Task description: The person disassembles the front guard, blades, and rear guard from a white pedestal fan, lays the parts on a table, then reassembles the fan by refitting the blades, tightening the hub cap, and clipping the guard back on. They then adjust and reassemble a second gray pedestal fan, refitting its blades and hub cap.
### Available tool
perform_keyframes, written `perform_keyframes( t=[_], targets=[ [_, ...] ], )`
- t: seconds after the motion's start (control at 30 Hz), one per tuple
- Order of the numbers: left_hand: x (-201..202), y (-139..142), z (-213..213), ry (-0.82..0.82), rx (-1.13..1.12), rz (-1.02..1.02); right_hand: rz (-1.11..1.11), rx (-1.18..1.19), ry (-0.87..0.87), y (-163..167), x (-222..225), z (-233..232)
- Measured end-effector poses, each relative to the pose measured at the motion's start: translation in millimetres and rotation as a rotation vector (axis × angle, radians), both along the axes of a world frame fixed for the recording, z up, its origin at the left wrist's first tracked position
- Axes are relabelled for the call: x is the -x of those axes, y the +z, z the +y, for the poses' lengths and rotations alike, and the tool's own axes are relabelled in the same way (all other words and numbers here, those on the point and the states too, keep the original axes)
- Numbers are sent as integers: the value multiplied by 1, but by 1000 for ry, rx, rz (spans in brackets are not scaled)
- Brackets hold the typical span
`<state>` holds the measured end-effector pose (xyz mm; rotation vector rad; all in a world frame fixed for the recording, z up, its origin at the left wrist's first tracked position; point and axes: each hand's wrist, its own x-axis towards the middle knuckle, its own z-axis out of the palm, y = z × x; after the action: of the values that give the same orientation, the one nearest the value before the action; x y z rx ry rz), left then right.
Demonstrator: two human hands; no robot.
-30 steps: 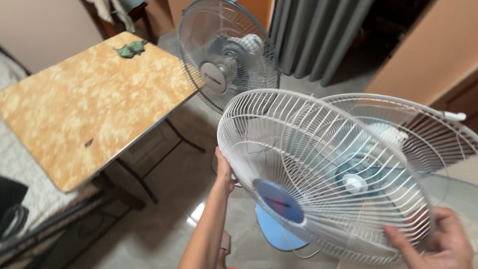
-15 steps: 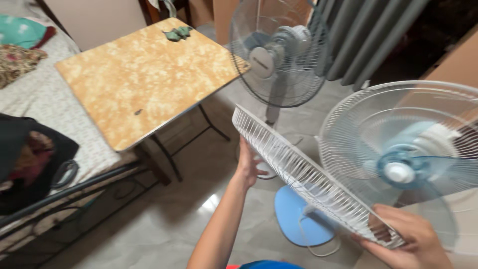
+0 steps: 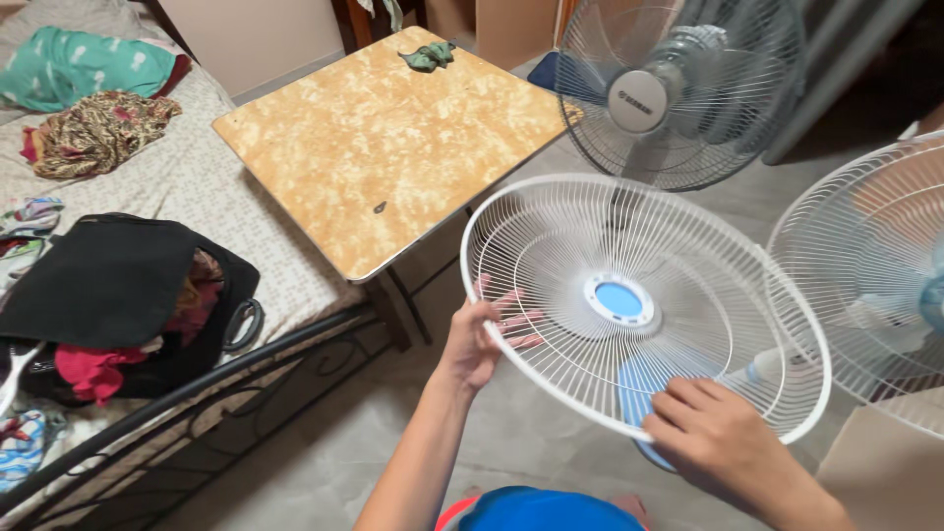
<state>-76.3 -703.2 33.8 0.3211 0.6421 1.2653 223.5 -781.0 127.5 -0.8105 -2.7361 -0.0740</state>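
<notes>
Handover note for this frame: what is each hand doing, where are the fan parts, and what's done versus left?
Left hand: grips the near-left rim of the white fan grille.
Right hand: grips its near-right rim.
The grille is off and held flat over the floor, beside the table.
White fan at right stands with its front open.
Grey fan behind is intact.
Left: grille not yet set down.

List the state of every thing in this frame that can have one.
White round wire fan guard: detached, held tilted by both hands.
Left hand: gripping its left rim.
Right hand: gripping its near rim.
White fan: front guard off.
Grey pedestal fan: guard on.
Black bag: open, clothes inside.
</notes>
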Motion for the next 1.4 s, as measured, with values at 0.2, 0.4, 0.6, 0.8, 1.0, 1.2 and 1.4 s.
perform_keyframes(
  t=[0.2, 0.4, 0.6, 0.8, 1.0, 1.2, 1.4],
  targets=[
    [54, -30, -21, 63, -328, -238, 344, -72, -189, -17, 10, 26],
    [85, -38, -25, 123, -493, -396, 854, 61, -844, -45, -11, 77],
    [96, -32, -12, 151, -469, -386, 1426, 1046, -841, -71, -22, 110],
    [93, -26, 25, 103, -469, -437, 1426, 853, -825, -80, -23, 130],
    [94, -22, 85, 110, -449, -460, 1455, 782, -735, -86, -20, 196],
    [107, -20, 160, 156, -426, -481, 1514, 770, -655, -94, -5, 283],
    [115, -40, 217, 201, -440, -502, 1476, 823, -629, -92, 7, 351]
  ],
)
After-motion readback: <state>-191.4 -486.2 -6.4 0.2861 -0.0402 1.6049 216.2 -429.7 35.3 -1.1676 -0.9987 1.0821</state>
